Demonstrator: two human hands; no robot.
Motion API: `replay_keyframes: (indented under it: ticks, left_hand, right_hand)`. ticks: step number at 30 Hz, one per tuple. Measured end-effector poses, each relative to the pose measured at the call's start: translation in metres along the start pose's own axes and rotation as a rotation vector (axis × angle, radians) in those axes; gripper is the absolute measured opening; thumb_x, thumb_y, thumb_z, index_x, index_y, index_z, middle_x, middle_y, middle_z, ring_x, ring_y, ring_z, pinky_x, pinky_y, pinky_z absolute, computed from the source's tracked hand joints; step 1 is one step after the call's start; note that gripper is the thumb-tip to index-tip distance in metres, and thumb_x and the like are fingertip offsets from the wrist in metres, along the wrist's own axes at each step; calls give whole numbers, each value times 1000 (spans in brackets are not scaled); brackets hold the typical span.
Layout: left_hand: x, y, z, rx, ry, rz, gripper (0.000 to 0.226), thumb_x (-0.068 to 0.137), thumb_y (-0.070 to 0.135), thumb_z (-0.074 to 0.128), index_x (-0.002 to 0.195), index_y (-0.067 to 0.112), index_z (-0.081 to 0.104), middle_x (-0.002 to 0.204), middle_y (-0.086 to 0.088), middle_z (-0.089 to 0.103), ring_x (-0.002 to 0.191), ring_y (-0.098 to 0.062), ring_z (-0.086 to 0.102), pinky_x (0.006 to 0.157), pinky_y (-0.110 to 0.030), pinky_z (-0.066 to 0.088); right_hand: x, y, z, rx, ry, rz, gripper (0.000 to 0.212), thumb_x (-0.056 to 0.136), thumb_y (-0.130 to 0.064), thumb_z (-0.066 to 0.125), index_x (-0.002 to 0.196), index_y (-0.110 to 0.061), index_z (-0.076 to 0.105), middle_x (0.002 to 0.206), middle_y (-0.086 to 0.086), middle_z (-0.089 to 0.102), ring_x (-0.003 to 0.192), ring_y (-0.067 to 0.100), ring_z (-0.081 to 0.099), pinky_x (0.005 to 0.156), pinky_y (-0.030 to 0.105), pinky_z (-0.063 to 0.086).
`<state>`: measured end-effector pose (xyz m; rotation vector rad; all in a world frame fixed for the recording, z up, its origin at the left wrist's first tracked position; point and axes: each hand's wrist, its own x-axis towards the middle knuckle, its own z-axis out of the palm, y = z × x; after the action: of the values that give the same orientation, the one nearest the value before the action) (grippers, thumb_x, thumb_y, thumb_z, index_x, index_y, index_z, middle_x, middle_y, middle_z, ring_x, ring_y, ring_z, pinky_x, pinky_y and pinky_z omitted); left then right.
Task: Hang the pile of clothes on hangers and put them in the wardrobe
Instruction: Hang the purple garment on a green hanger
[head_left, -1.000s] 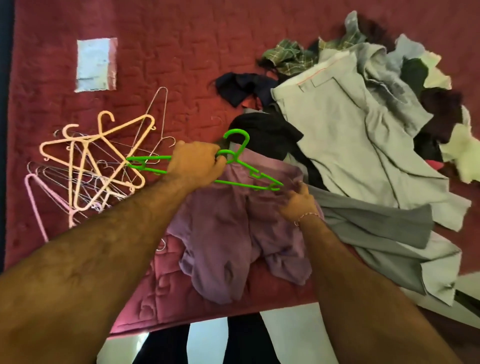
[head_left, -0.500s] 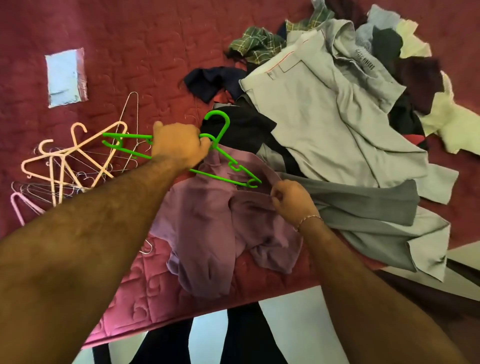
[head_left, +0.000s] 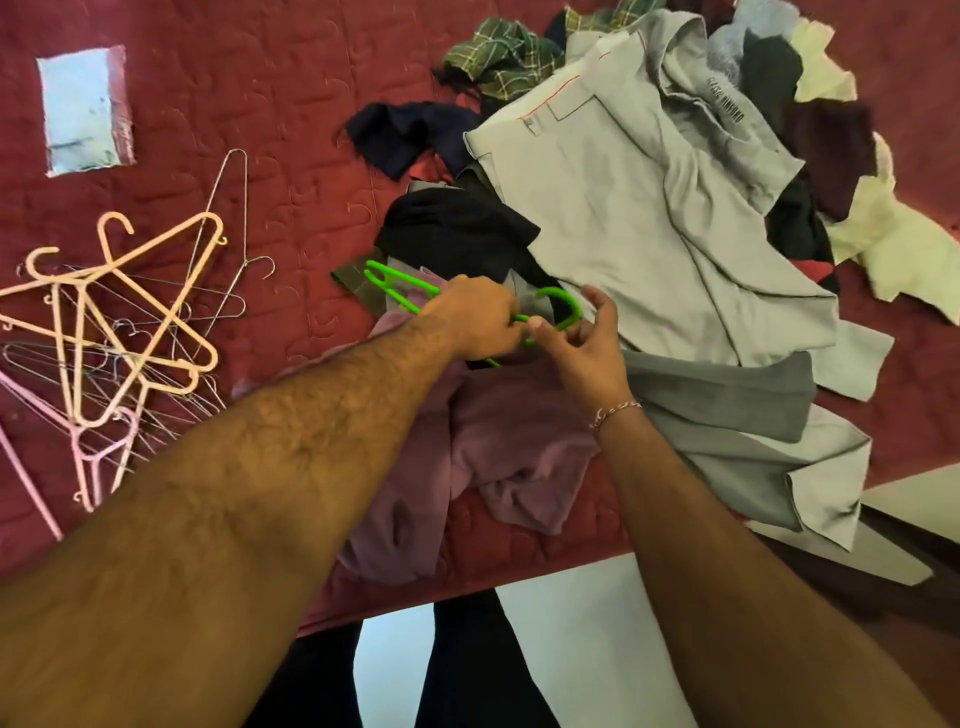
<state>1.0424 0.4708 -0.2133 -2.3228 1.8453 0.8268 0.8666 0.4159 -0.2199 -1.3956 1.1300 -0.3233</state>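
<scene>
**Watch the hanger end and the loose purple cloth**

Your left hand (head_left: 475, 319) is curled round the green plastic hanger (head_left: 400, 291) near its middle, holding it over the purple shirt (head_left: 498, 441) that lies crumpled at the near edge of the maroon quilted bed (head_left: 260, 104). Your right hand (head_left: 582, 343) sits just beside it, thumb touching the hanger close to the hook, the other fingers spread and relaxed; it grips no cloth that I can see. The two hands are almost together.

Likely trouble from here:

- The shirt is bunched, and its neck opening is hidden under your hands. If you push the hanger arm in blind, it may go into a sleeve or a fold instead of the collar, and the shirt will hang crooked or slide off.
- The hanger's far end lies over the black garment (head_left: 457, 228) and a grey corner beneath it. Lift without looking and its notched tip could snag that cloth and drag it along.
- Part of the shirt droops over the bed edge. With neither hand pinning it, a tug on the hanger may pull the whole garment to the floor.
- The pile of clothes (head_left: 675, 208) sits just to your right, and the grey trousers (head_left: 727, 405) touch the shirt; they may come up together.

The spare hangers (head_left: 130, 332) are tangled well apart to your left, wire ones threaded through the plastic ones. The wardrobe is not in view.
</scene>
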Motion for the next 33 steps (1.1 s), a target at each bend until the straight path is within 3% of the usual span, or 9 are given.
replay_keyframes:
  ticks: [4, 8, 11, 14, 17, 21, 26, 31, 33]
  left_hand:
    - [2, -2, 0, 58, 13, 95, 21, 92, 46, 51, 88, 26, 58, 104, -10, 68, 107, -33, 59, 94, -48, 40]
    - [-7, -16, 6, -65, 519, -52, 74, 70, 49, 59, 141, 27, 52, 142, -1, 46, 132, -26, 43, 107, -51, 30]
    - [-20, -41, 20, -252, 727, -525, 72, 69, 36, 61, 139, 26, 49, 142, -2, 44, 132, -27, 43, 105, -47, 35]
    - [-20, -80, 53, -618, 486, -852, 44, 85, 29, 70, 125, 14, 58, 129, -13, 60, 121, -36, 57, 96, -42, 44]
    - [-9, -85, 79, -809, 115, -795, 58, 86, 36, 80, 130, 6, 57, 124, -17, 67, 116, -36, 63, 92, -41, 50]
    - [8, -87, 91, -712, 265, -847, 50, 90, 30, 71, 135, 11, 60, 129, -20, 66, 120, -40, 61, 98, -42, 51]
    - [9, -106, 88, -661, 342, -861, 20, 94, 22, 63, 104, 8, 73, 112, -20, 72, 109, -40, 66, 91, -40, 51]
    - [-6, -114, 69, -1021, 568, -865, 14, 96, 14, 63, 83, 20, 66, 90, -8, 71, 84, -25, 64, 80, -37, 50]
    - [-15, -117, 63, -1101, 610, -835, 17, 98, 13, 61, 83, 21, 67, 85, -3, 67, 78, -16, 56, 75, -33, 48]
  right_hand:
    - [16, 4, 3, -135, -44, -50, 29, 86, -65, 64, 95, -40, 75, 92, 13, 77, 91, 34, 73, 86, 58, 57]
    - [19, 8, -5, -346, 13, -81, 34, 87, -58, 68, 94, -25, 75, 95, -2, 77, 95, 13, 71, 84, 32, 55]
    - [19, 11, -16, -391, -21, -57, 12, 89, -38, 79, 89, -26, 76, 84, -5, 73, 77, -15, 62, 70, 8, 45]
    - [23, 18, -22, -372, -21, -18, 20, 88, -36, 80, 88, -16, 81, 71, -8, 70, 64, -20, 57, 60, 5, 40]
    - [29, 26, -26, -213, -6, 30, 16, 88, -29, 80, 87, -13, 80, 75, 9, 73, 62, -6, 58, 65, 16, 49]
    - [31, 41, -33, -68, -71, 67, 42, 77, -40, 84, 93, -2, 78, 88, 18, 76, 78, 18, 65, 76, 36, 56]
    - [28, 41, -42, -201, -113, 19, 23, 87, -13, 80, 96, 8, 76, 95, 17, 76, 75, -17, 62, 83, 4, 45]
    - [23, 34, -44, -196, -98, 41, 10, 83, -13, 84, 82, -7, 76, 79, -9, 75, 82, -14, 65, 88, 11, 49]
    - [22, 29, -46, -183, -111, 35, 18, 83, -13, 84, 88, 3, 76, 85, 0, 76, 86, -7, 67, 87, 13, 52]
